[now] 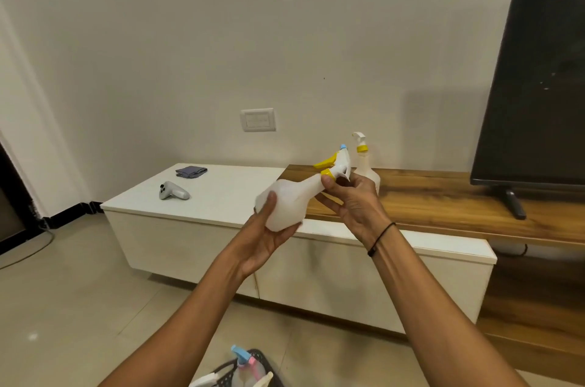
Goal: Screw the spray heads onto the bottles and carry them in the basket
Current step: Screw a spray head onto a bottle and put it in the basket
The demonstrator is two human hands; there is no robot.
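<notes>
I hold a translucent white spray bottle (292, 198) tilted, neck pointing up to the right, above the cabinet's front edge. My left hand (264, 238) cups its base. My right hand (351, 201) grips the neck at the yellow collar of its spray head (337, 163), which has a yellow trigger and blue nozzle. A second bottle with a white spray head and yellow collar (364, 162) stands upright on the wooden shelf just behind my right hand. A dark basket (232, 369) on the floor at the bottom edge holds bottles with blue and pink spray heads.
A low white cabinet (221, 193) carries a grey controller (172, 191) and a folded dark cloth (191, 171). A wooden shelf (443, 200) runs right, bearing a black TV (538, 86) on its stand. A wall switch plate (258, 120) sits above. Tiled floor lies below.
</notes>
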